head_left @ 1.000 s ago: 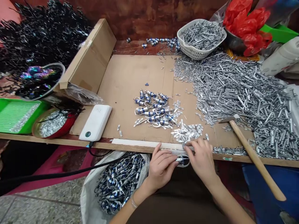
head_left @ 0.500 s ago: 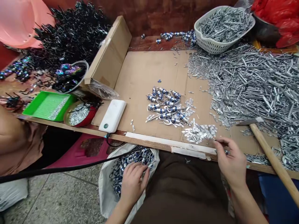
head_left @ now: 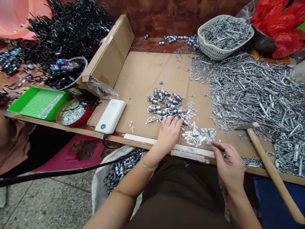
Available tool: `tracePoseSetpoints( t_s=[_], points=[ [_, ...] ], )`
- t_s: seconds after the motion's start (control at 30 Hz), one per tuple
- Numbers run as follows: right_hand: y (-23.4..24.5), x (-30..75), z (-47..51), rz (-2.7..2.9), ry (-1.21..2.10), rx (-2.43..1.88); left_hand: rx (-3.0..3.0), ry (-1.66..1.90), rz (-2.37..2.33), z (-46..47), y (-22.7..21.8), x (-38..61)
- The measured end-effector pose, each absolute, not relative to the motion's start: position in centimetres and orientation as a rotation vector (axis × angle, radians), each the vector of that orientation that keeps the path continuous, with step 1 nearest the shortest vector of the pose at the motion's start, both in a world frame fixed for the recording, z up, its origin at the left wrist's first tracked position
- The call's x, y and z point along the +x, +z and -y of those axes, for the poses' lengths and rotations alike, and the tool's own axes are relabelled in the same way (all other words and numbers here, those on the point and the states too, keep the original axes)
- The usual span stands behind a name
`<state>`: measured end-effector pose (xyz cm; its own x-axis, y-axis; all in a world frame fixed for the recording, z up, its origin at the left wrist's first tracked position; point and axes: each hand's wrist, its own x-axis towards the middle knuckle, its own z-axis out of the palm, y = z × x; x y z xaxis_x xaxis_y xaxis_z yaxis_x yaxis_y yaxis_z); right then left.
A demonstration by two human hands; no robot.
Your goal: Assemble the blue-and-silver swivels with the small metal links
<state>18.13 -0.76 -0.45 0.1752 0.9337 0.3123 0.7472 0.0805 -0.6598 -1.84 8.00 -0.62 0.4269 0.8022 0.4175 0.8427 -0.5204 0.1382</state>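
Head view: your right hand [head_left: 228, 165] pinches a thin flat metal strip [head_left: 215, 145] at the worktop's [head_left: 116, 137] front edge, knuckles up. Your left hand [head_left: 169, 132] lies palm-down, fingers curled over shiny blue-banded clips [head_left: 164, 104] near the cardboard's [head_left: 143, 73] front edge; whether it grips one, I cannot tell.

Blue-banded silver clasps [head_left: 166, 105], green tray [head_left: 35, 103]

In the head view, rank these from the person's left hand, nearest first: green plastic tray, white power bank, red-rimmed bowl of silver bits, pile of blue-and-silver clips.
1. Pile of blue-and-silver clips: right at the left hand's fingertips.
2. White power bank: off to the hand's left.
3. Red-rimmed bowl of silver bits: further left.
4. Green plastic tray: farthest left.
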Motion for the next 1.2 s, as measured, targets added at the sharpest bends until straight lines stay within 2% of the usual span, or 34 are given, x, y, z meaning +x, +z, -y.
tracePoseSetpoints(
  t_s=[0.1, 0.17, 0.43, 0.53, 0.87, 1.2],
  points=[
    [-0.3, 18.5, 1.2, 1.590, 0.284, -1.712, -2.571, -0.586, 1.489, -8.5, -0.8, -2.2],
    [-0.1, 18.6, 1.4, 1.573, 0.283, -1.706, -2.575, -0.693, 1.470, -7.4, -0.4, -2.8],
    [2.2, 17.4, 1.9, 1.662, 0.480, -1.546, -2.950, -1.726, 1.600, -0.9, 0.8, -2.6],
    [3.1, 17.0, 2.3, 1.786, 0.554, -1.460, -3.048, -1.955, 1.627, 0.1, 0.5, -2.0],
    [3.3, 16.5, 3.3, 1.971, 0.521, -1.409, -3.117, -2.028, 1.715, -0.2, 0.8, -1.1],
    [3.8, 17.7, 2.4, 1.904, 0.902, -1.451, -3.199, -2.026, 1.726, -0.5, 0.6, -0.3]
  ],
)
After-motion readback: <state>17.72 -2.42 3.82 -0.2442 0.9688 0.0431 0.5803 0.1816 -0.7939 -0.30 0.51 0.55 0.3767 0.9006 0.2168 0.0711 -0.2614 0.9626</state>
